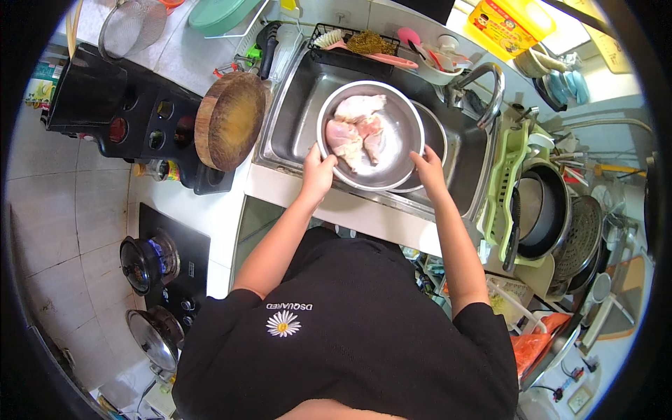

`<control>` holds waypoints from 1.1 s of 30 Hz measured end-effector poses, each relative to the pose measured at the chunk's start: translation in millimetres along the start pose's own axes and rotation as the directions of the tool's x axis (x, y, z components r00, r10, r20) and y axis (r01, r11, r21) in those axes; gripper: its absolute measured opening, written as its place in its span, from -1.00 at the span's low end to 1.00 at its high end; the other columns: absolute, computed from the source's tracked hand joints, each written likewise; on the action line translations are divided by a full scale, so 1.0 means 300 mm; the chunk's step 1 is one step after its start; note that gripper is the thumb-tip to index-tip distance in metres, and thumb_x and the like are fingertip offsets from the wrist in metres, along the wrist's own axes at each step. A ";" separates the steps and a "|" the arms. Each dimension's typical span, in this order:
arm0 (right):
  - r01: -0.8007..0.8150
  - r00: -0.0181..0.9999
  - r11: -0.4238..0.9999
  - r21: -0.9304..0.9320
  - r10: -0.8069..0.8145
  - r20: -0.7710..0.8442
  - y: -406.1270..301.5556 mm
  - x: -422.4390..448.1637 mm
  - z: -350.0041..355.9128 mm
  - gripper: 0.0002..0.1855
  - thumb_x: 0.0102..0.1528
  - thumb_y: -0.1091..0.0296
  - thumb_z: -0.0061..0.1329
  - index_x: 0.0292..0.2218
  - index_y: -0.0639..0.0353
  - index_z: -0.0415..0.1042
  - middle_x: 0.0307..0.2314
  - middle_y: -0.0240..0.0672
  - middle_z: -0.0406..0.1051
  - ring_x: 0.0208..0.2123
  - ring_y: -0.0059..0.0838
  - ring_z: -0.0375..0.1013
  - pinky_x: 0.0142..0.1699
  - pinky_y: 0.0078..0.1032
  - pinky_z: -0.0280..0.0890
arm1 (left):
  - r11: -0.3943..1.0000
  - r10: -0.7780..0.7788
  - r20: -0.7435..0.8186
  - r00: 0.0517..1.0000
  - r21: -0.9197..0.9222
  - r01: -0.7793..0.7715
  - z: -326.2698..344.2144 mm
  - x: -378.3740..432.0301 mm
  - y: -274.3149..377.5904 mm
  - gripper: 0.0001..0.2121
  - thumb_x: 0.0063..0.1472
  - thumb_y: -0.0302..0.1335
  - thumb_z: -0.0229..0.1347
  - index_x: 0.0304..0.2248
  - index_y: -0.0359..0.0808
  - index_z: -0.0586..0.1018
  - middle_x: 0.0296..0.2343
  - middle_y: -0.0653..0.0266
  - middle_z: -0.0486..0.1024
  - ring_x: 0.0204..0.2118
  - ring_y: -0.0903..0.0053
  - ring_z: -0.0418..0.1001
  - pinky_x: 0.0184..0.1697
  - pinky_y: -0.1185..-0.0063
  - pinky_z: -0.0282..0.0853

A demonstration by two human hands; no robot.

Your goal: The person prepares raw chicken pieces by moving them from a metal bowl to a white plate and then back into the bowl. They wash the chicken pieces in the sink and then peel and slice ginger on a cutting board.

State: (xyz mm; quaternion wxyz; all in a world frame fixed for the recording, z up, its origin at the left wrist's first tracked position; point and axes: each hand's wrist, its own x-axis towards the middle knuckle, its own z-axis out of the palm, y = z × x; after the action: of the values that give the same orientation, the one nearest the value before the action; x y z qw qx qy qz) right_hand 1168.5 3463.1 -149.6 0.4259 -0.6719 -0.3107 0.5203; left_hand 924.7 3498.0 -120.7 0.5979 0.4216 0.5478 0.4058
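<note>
A round stainless steel bowl [397,131] is held over the double sink, its near rim gripped from both sides. My left hand [318,170] holds the left edge, thumb on the rim. On the right edge, my right hand [429,165] grips in the same way; the fingers beneath the bowl are hidden. Several pieces of raw chicken [353,128] lie in the bowl, mostly in its left half. Under and to the right of it, a second round metal bowl [438,128] partly shows in the sink.
The steel sink [294,113] has a faucet [496,89] at its back right. A thick round wooden chopping board [231,121] stands left of it. A green dish rack [504,194] with pans is at the right. A gas stove [194,262] with a lit burner is at lower left.
</note>
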 end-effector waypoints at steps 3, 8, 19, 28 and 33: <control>-0.052 0.993 0.997 -0.056 0.046 -0.105 0.036 -0.035 -0.032 -0.69 -0.06 0.37 -0.12 -0.26 0.35 0.29 -0.52 -0.27 0.38 -0.56 -0.56 0.36 -0.47 -0.63 0.26 | 0.999 -0.035 0.094 0.995 0.016 0.034 0.014 0.043 -0.024 -0.71 -0.11 -0.64 -0.13 -0.28 -0.39 0.35 -0.48 0.29 0.39 -0.48 0.63 0.33 -0.43 0.67 0.27; -0.050 0.999 0.990 0.128 0.051 -0.010 0.036 -0.104 0.005 -0.70 -0.02 0.39 -0.19 -0.23 0.34 0.23 -0.48 -0.25 0.36 -0.52 -0.52 0.37 -0.47 -0.57 0.30 | 0.992 -0.119 0.160 0.980 -0.025 0.124 -0.004 0.017 0.081 -0.76 -0.09 -0.65 -0.14 -0.34 -0.33 0.35 -0.55 0.33 0.37 -0.59 0.67 0.34 -0.61 0.72 0.27; -0.007 0.993 0.975 0.222 -0.020 0.118 0.037 -0.131 -0.013 -0.68 -0.07 0.51 -0.28 -0.22 0.33 0.23 -0.47 -0.30 0.32 -0.55 -0.55 0.35 -0.57 -0.62 0.33 | 0.958 -0.253 0.044 0.966 -0.124 0.257 -0.036 -0.072 -0.055 -0.63 -0.08 -0.66 -0.16 -0.18 -0.28 0.31 -0.44 0.35 0.35 -0.44 0.61 0.37 -0.47 0.60 0.41; -0.012 0.904 0.993 0.122 -0.042 0.426 0.064 -0.189 0.181 -0.78 -0.07 0.53 -0.28 -0.30 0.27 0.24 -0.54 -0.33 0.31 -0.64 -0.59 0.29 -0.66 -0.65 0.17 | 0.920 -0.233 -0.201 0.952 -0.362 0.148 -0.234 -0.410 -0.118 -0.66 -0.05 -0.66 -0.12 -0.21 -0.24 0.34 -0.46 0.38 0.35 -0.46 0.65 0.35 -0.47 0.62 0.38; -0.018 0.739 0.997 0.081 -0.041 0.672 0.112 -0.381 0.366 -0.75 -0.08 0.57 -0.33 -0.28 0.27 0.20 -0.55 -0.29 0.30 -0.67 -0.56 0.28 -0.68 -0.64 0.19 | 0.914 -0.197 -0.395 0.897 -0.404 0.023 -0.372 -0.721 -0.242 -0.62 -0.09 -0.63 -0.11 -0.19 -0.21 0.35 -0.49 0.42 0.33 -0.52 0.69 0.31 -0.56 0.70 0.27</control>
State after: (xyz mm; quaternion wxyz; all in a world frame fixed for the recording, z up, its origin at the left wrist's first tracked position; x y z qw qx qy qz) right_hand 1031.4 3377.1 -140.7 0.3152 -0.4190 -0.4258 0.7374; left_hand 799.7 3276.9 -126.9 0.5572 0.1628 0.5971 0.5537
